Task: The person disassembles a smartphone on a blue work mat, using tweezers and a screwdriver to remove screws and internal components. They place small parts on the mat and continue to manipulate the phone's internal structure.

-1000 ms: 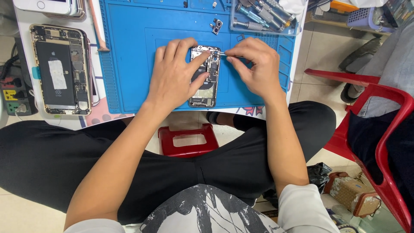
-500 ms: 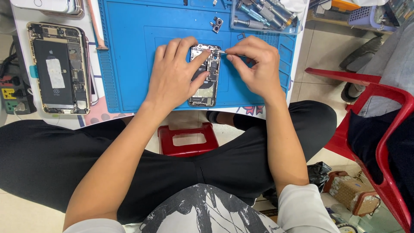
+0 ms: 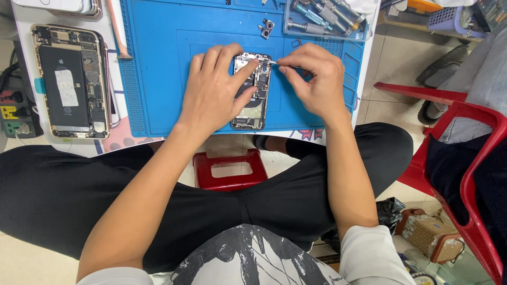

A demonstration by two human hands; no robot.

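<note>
Almost nothing has moved since the earlier frames: both hands stay on the same opened phone, and only the view has shifted a little.

Under everything is a pale tiled floor (image 3: 380, 74), and on it stands a low white table (image 3: 79, 145). At the right side a red plastic chair (image 3: 465, 158) stands with dark cloth on it. A red stool (image 3: 229, 169) shows between the person's crossed legs. Most of the table is covered by a blue work mat (image 3: 158, 68). Left of the mat lies a bigger opened phone (image 3: 68, 82), with its battery showing. At the top right corner of the mat is a clear tray of tools (image 3: 322, 18).

Near the middle of the mat lies the small opened phone (image 3: 252, 100). The left hand (image 3: 214, 92) lies flat with spread fingers over its left side and presses it down. The right hand (image 3: 314, 79) is closed in a pinch on thin metal tweezers (image 3: 270, 62), whose tip touches the top of the phone.
</note>
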